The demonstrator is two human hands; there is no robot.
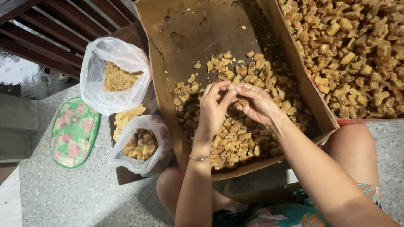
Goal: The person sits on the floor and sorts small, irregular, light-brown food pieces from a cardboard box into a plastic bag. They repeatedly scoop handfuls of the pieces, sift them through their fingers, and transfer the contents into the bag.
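Note:
A cardboard box (206, 13) rests on my knees, its near half covered with small golden-brown chunks (256, 73). My left hand (212, 110) and my right hand (256, 102) meet over the chunks in the middle of the box, fingertips together, pinching one small chunk between them. A thin bracelet circles my left wrist. The piece itself is mostly hidden by my fingers.
A big box (378, 16) heaped with the same chunks stands at the right. To the left sit two clear plastic bags, one with crumbs (115, 79), one with chunks (140, 145). A flowered green mat (72, 132) lies on the speckled floor; dark wooden railing is behind.

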